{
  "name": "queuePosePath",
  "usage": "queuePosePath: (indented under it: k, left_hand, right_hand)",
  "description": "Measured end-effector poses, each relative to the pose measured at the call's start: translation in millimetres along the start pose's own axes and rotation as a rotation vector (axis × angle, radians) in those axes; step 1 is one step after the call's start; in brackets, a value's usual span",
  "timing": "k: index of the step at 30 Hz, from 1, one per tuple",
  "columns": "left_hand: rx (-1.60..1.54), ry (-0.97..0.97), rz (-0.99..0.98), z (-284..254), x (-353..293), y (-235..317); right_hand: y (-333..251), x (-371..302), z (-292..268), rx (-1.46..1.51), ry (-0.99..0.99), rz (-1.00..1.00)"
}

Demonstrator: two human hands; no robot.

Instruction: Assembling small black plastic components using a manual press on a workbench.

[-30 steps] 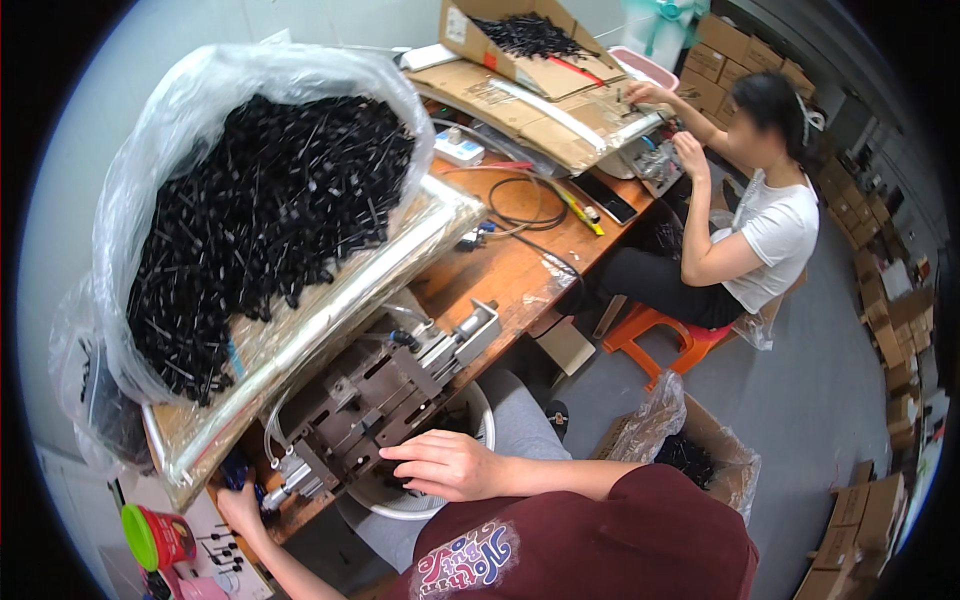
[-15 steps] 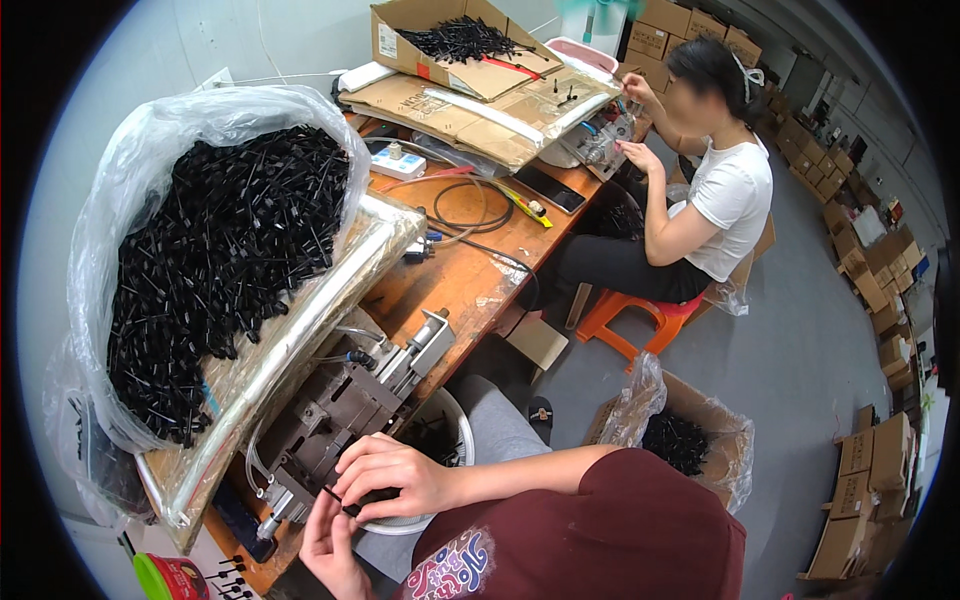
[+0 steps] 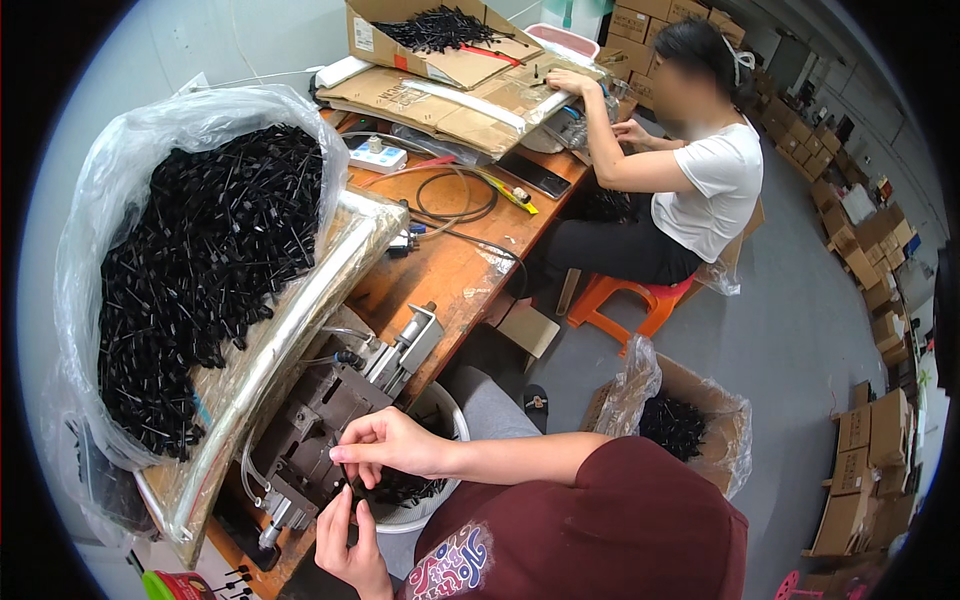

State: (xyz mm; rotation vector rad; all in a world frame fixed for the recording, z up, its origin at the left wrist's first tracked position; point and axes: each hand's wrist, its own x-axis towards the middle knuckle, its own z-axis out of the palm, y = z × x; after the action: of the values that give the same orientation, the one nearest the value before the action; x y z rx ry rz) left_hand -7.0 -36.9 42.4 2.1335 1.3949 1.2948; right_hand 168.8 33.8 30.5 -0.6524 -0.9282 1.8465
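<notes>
My right hand (image 3: 388,445) is held just over the near edge of a grey metal fixture (image 3: 325,420), its thumb and forefinger pinched together. What lies at those fingertips is too small to make out. Just below, my left hand (image 3: 350,545) holds a small black plastic part (image 3: 349,478) in its fingertips, pointing up toward the right hand. Beneath the hands, a white basket (image 3: 462,425) with black parts in it sits by my grey-trousered leg. Beyond the fixture, a large heap of thin-stemmed black parts (image 3: 215,270) lies in a clear plastic bag on cardboard.
Cables (image 3: 455,195), a power strip (image 3: 377,155) and a phone (image 3: 535,175) lie on the wooden table (image 3: 400,285). A co-worker (image 3: 700,190) sits on an orange stool (image 3: 630,305) at the far end. A lined carton (image 3: 725,400) of black parts stands on the floor at right.
My hands have drawn apart slightly, the right one lifting toward the fixture. The co-worker's arm has reached forward onto the cardboard. The whole view has shifted a little.
</notes>
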Motion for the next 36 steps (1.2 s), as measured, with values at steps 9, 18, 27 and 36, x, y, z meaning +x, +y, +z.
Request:
queuePosePath:
  k: [9,18,27,36]
  left_hand:
    - [-0.104,-0.061,-0.071,-4.1,4.5,18.9]
    - [-0.111,-0.090,0.099,-10.4,10.9,16.7]
    - [-0.189,-0.071,0.140,-9.7,7.0,11.6]
    - [-0.191,-0.073,0.157,-12.1,5.4,10.4]
  right_hand:
    - [-5.6,9.7,2.3,0.063,-0.037,-0.023]
    - [-29.2,1.2,-5.7,-0.009,0.095,-0.057]
    - [-23.3,-3.5,0.7,-0.050,-0.044,0.056]
    - [-21.3,-0.1,-2.3,-0.047,-0.118,-0.018]
